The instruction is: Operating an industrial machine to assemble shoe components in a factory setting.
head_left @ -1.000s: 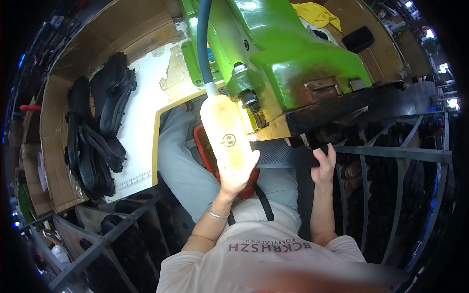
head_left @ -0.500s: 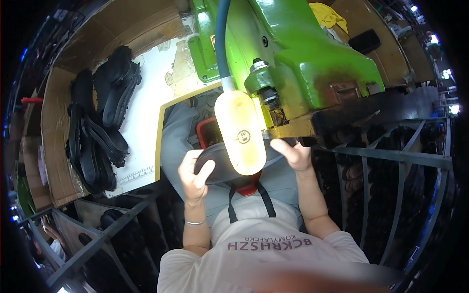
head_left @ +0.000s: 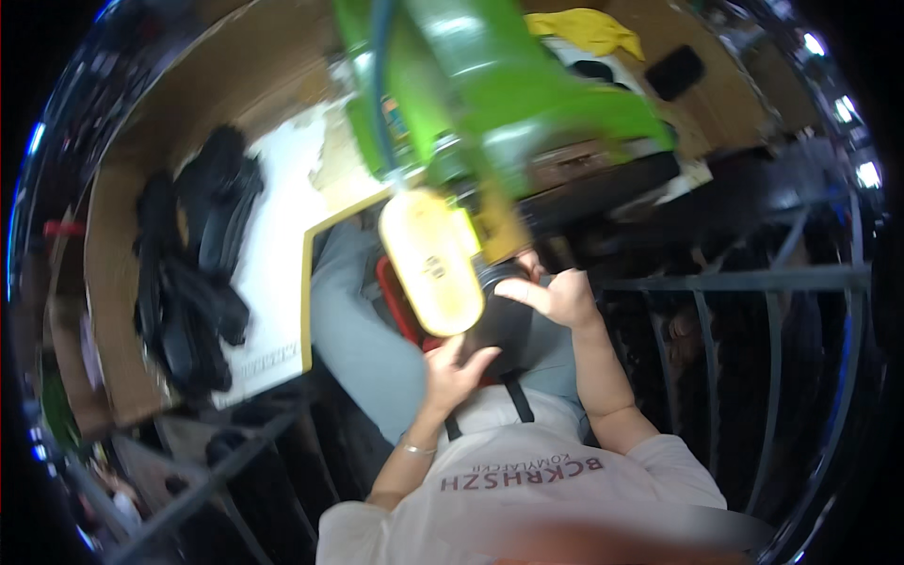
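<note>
A black shoe sole (head_left: pixel 504 331) is between my hands, below the head of the green machine (head_left: pixel 508 85). My left hand (head_left: pixel 452 377) grips its nearer end, with the thumb lying over the sole. At the sole's farther right side, my right hand (head_left: pixel 563 298) has its thumb on top and fingers curled beneath. A glowing oval lamp (head_left: pixel 431 264) on a blue-grey hose hides the sole's left side. The sole's far end reaches close to the machine's working post; whether they touch is blurred.
Several black soles (head_left: pixel 193 273) lie in a cardboard box (head_left: pixel 113 311) on the left, beside a white table top (head_left: pixel 273 188) with a yellow edge. Metal racks (head_left: pixel 734 280) stand at both sides. Behind the machine lie a yellow cloth (head_left: pixel 589 30) and a dark phone-like slab (head_left: pixel 675 72).
My left hand has swung right and nearer to my body, turning the sole from crosswise to more lengthwise. My right hand has stayed near its place. The whole view has shifted and blurred.
</note>
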`<move>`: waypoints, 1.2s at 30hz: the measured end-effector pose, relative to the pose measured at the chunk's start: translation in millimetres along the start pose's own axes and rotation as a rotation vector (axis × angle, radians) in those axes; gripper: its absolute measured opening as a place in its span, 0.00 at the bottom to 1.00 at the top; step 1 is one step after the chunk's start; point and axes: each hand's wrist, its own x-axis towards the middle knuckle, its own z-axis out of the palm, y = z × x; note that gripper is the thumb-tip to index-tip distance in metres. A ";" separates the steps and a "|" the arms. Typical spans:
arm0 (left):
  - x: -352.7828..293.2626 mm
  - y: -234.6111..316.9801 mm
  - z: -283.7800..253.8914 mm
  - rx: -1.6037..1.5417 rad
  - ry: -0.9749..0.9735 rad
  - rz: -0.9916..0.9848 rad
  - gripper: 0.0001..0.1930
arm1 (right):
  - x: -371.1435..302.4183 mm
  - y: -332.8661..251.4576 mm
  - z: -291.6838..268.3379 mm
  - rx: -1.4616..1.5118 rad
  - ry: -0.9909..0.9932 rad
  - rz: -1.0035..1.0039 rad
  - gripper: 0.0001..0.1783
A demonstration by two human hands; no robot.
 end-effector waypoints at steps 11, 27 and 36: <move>52.6 -45.2 -262.3 1.151 1.231 0.066 0.24 | 37.7 48.9 -154.1 0.725 0.888 -0.073 0.23; 28.0 -54.2 -262.0 1.034 1.320 -0.003 0.22 | 115.5 179.3 -181.6 0.893 1.081 -0.204 0.09; 16.0 -11.3 -236.9 1.076 1.400 -0.065 0.11 | 73.9 146.7 -136.3 0.693 0.864 0.034 0.24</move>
